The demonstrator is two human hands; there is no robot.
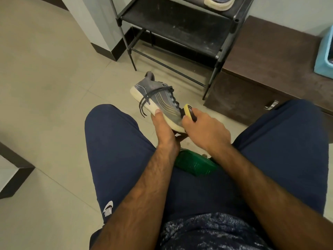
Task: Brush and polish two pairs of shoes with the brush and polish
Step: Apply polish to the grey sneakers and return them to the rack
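1 view is given. Head view: a seated person in navy shorts holds a grey mesh sneaker with a white foam sole and dark laces [158,94] above the pale tiled floor [54,87], in front of the knees, with the heel pointing away from the camera.

The left hand [163,129] grips the sneaker from beneath. Its thumb presses on the white sole edge; its fingers are curled under the sole, out of sight. The right hand [207,130] is clamped round a small yellow-backed brush [188,110], which meets the upper near the toe end, just beside the laces.

A green ribbed plastic container [194,163] lies between the thighs, under the forearms; whether it holds the polish cannot be told.

Behind stands a black metal shoe rack [180,27]. On its upper shelf sits 1 further shoe, dark blue with a cream sole [218,2], cut off by the frame. A dark brown wooden cabinet [261,69] adjoins the rack on the right.

Progress, as a judgement: brushing of 1 shoe is in hand. No polish shows on the sneaker, so polishing appears not yet begun on it. Of the 4 shoes, only 2 are in view, and the condition of the shelf shoe cannot be read. Most of the task probably remains.
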